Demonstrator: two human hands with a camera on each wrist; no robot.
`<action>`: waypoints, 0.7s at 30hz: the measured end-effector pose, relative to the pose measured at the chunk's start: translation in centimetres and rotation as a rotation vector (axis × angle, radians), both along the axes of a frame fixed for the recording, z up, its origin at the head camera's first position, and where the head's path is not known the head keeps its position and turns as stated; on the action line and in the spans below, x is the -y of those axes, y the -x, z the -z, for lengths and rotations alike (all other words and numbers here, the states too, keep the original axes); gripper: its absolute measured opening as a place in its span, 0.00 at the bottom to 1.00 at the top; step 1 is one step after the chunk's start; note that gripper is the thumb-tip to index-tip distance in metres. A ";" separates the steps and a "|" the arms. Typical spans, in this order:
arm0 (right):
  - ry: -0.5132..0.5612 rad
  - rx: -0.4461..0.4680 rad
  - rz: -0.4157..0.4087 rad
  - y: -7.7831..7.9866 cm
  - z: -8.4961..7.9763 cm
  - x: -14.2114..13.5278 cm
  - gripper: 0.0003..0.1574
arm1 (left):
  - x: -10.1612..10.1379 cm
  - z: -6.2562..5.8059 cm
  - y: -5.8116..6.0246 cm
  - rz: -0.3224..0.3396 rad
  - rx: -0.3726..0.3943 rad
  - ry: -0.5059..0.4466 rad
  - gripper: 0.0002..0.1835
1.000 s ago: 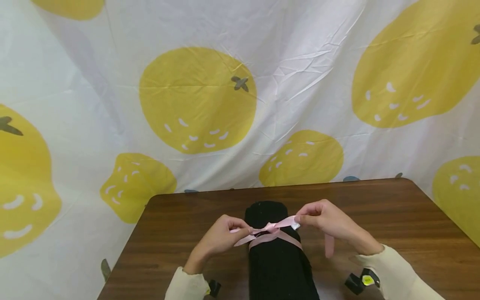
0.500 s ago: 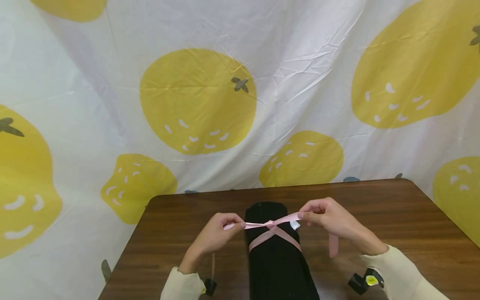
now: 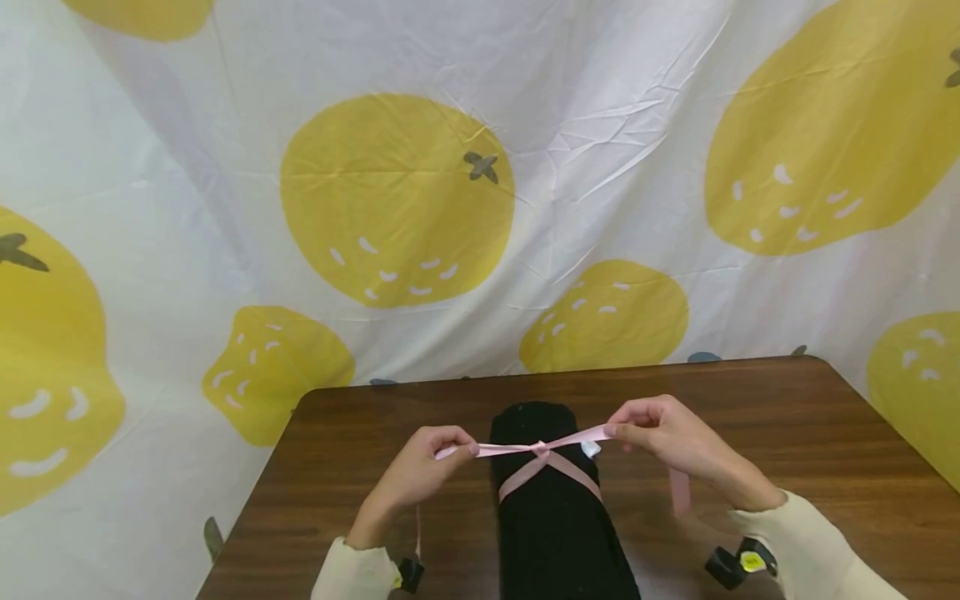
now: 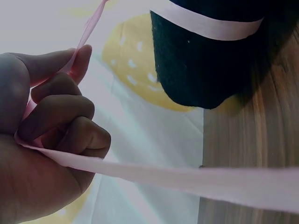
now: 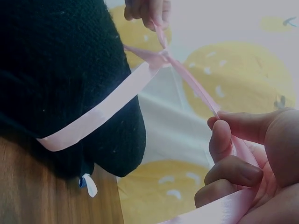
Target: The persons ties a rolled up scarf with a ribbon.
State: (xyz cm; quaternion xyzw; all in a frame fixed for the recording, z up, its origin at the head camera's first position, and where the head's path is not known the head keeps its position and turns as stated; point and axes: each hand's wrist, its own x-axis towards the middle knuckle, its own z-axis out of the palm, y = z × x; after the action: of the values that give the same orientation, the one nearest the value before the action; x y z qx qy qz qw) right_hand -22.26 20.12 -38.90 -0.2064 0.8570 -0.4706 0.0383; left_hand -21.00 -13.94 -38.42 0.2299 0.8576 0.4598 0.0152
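A rolled black knit cloth (image 3: pixel 555 533) lies lengthwise on the table, a pink ribbon (image 3: pixel 573 475) wrapped round it and crossed in a knot on top. To the left, my left hand (image 3: pixel 423 467) pinches one ribbon end between thumb and forefinger; in the left wrist view its other fingers curl over the trailing tail. My right hand (image 3: pixel 667 433) pinches the opposite end, and the tail hangs below the palm. Between both hands the ribbon is stretched nearly straight above the roll. The right wrist view shows the ribbon knot (image 5: pixel 161 58) lifted off the black fabric.
The brown wooden table (image 3: pixel 750 417) has a back edge close to a white curtain (image 3: pixel 600 100) printed with yellow fruit. A small white tag (image 3: pixel 591 449) sticks out from the roll's right side. Black camera mounts are strapped at both wrists.
Both hands have drawn apart, the left to the left and the right to the right. The ribbon between them has straightened and the knot has become smaller.
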 end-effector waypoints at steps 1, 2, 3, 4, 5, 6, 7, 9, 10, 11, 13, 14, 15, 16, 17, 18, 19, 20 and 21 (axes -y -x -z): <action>-0.004 0.001 0.005 0.0 0.1 -0.1 0.11 | 0.1 0.3 0.2 -0.005 -0.005 -0.001 0.05; -0.007 0.003 0.008 0.0 0.1 -0.2 0.11 | 0.3 0.8 0.4 -0.010 -0.011 0.001 0.05; -0.009 0.005 0.011 0.0 0.2 -0.3 0.11 | 0.4 1.2 0.7 -0.014 -0.018 0.004 0.05; -0.013 0.011 0.019 0.0 0.3 -0.4 0.10 | 0.6 1.7 1.0 -0.018 -0.025 0.010 0.06; -0.013 0.015 0.022 -0.1 0.4 -0.6 0.10 | 0.8 2.2 1.3 -0.024 -0.029 0.015 0.06; -0.016 0.019 0.026 -0.1 0.5 -0.7 0.09 | 1.0 2.6 1.5 -0.029 -0.026 0.018 0.06; -0.017 0.024 0.031 -0.1 0.6 -0.8 0.09 | 1.1 2.8 1.6 -0.029 -0.024 0.022 0.06; -0.026 0.028 0.037 -0.1 0.9 -1.1 0.08 | 1.5 3.1 1.8 -0.031 -0.016 0.028 0.06; -0.031 0.028 0.038 -0.1 1.0 -1.2 0.08 | 1.6 3.2 1.8 -0.032 -0.013 0.030 0.06; -0.032 0.029 0.037 -0.1 1.1 -1.3 0.08 | 1.8 3.3 1.8 -0.034 -0.008 0.031 0.07; -0.034 0.036 0.043 -0.1 1.2 -1.4 0.08 | 2.0 3.5 1.8 -0.040 -0.001 0.035 0.06; -0.035 0.037 0.043 -0.1 1.3 -1.5 0.08 | 2.1 3.5 1.8 -0.042 -0.001 0.036 0.06; -0.034 0.038 0.040 -0.1 1.4 -1.6 0.09 | 2.2 3.6 1.8 -0.045 0.002 0.038 0.06; -0.033 0.043 0.039 -0.2 1.5 -1.7 0.10 | 2.3 3.7 1.8 -0.049 0.004 0.040 0.06; -0.029 0.051 0.038 -0.2 1.6 -1.7 0.10 | 2.4 3.8 1.8 -0.051 0.003 0.042 0.06; -0.027 0.054 0.033 -0.2 1.7 -1.8 0.10 | 2.4 3.9 1.8 -0.054 0.007 0.045 0.06; -0.027 0.055 0.029 -0.2 1.9 -1.9 0.10 | 2.5 3.9 1.8 -0.056 0.011 0.049 0.06; -0.029 0.053 0.024 -0.2 2.0 -1.9 0.10 | 2.6 4.0 1.8 -0.055 0.011 0.053 0.06; -0.027 0.056 0.022 -0.2 2.2 -2.0 0.11 | 2.6 4.1 1.8 -0.054 0.015 0.058 0.07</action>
State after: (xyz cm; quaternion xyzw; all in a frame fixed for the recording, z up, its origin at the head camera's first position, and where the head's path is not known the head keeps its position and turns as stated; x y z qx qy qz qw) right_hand -22.07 22.14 -41.07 -0.1833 0.8641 -0.4648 0.0600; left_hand -22.82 -16.56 -42.49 0.2027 0.8763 0.4368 0.0156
